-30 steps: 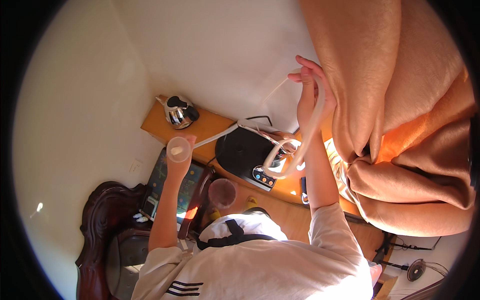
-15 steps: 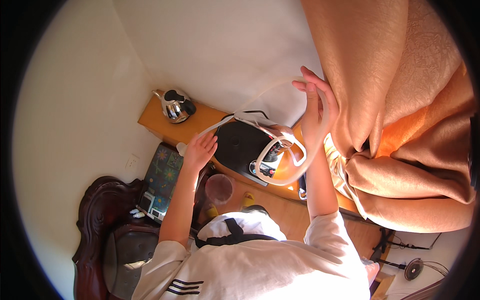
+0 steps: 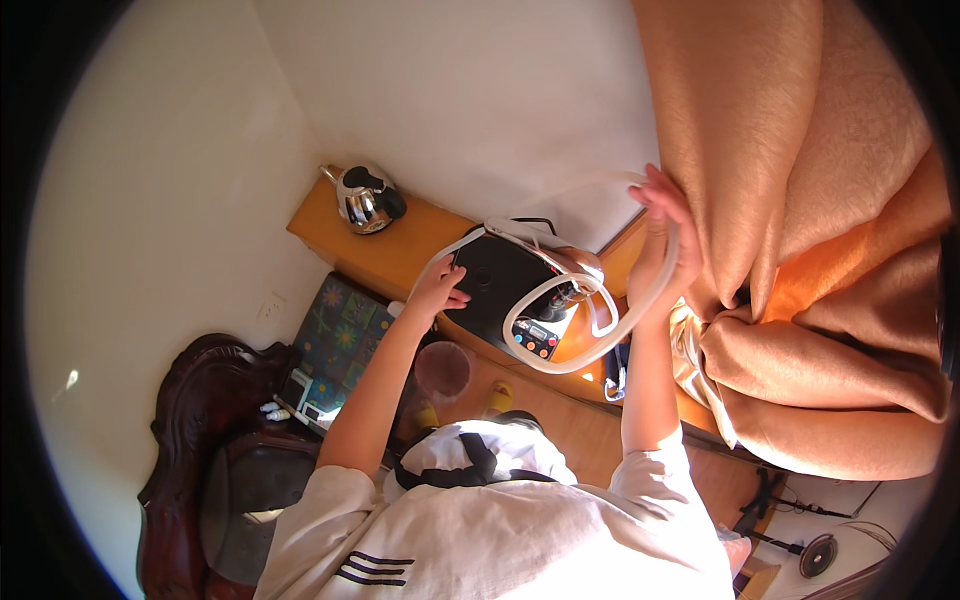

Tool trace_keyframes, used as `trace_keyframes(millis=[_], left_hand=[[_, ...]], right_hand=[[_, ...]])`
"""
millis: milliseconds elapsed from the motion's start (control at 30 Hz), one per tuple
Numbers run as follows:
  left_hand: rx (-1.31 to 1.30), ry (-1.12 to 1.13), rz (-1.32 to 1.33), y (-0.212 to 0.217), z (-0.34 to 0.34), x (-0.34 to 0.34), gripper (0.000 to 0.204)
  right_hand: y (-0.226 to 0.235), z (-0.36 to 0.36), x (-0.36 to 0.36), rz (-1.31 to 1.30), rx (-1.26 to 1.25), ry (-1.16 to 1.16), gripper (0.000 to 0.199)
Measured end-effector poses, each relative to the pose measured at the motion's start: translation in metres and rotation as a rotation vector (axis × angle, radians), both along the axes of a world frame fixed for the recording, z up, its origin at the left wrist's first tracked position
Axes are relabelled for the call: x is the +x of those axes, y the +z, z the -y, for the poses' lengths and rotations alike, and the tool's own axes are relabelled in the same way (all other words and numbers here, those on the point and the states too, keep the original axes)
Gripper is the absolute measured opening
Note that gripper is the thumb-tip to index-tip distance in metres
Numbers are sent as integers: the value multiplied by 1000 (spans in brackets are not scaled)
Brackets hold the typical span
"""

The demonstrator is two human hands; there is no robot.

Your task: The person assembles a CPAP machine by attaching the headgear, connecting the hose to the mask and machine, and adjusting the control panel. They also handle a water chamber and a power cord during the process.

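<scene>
Closed around a white hose [image 3: 600, 345] near the upper right of centre, the right hand [image 3: 668, 235] is raised, fingers wrapped on the hose where it rises against the orange curtain [image 3: 800, 200]. From that grip the hose is seen looping down and left in a wide curve below the hand, crossing in front of a black appliance [image 3: 500, 285] with a small button panel. Its other end is held by the left hand [image 3: 438, 290], at mid-frame left of the appliance; the fingers are curled at the hose, though how tightly cannot be told. Between the two hands the hose hangs slack, its lowest bend lying under and left of the right hand. A wooden shelf [image 3: 400, 255] is seen under the appliance, and a steel kettle [image 3: 365, 200] is set at its upper left end. A patterned cushion [image 3: 335, 335] lies lower left.
</scene>
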State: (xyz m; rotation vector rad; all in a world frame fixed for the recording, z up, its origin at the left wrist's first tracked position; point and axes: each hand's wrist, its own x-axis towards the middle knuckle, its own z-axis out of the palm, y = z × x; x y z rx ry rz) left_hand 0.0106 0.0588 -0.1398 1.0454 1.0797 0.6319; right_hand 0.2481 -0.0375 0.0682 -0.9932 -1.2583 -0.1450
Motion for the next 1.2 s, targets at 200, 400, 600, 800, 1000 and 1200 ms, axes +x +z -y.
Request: trace_keyframes(millis=[200, 400, 600, 800, 1000, 1200], left_hand=[[198, 154, -39, -60, -12, -10, 28], [-112, 337, 157, -57, -8, -21, 21], [-440, 394, 831, -108, -14, -62, 25], [-234, -52, 210, -55, -17, -67, 47], [1047, -170, -813, -55, 17, -67, 39], [484, -746, -931, 77, 83, -81, 22]], right_hand=[[-13, -2, 25, -64, -41, -108, 18], [-24, 0, 48, -467, 43, -100, 24], [-9, 12, 86, -909, 408, 275, 20], [-3, 27, 96, -901, 436, 558, 15], [33, 64, 73, -1359, 548, 1218, 21], [54, 94, 88, -1272, 710, 1193, 23]])
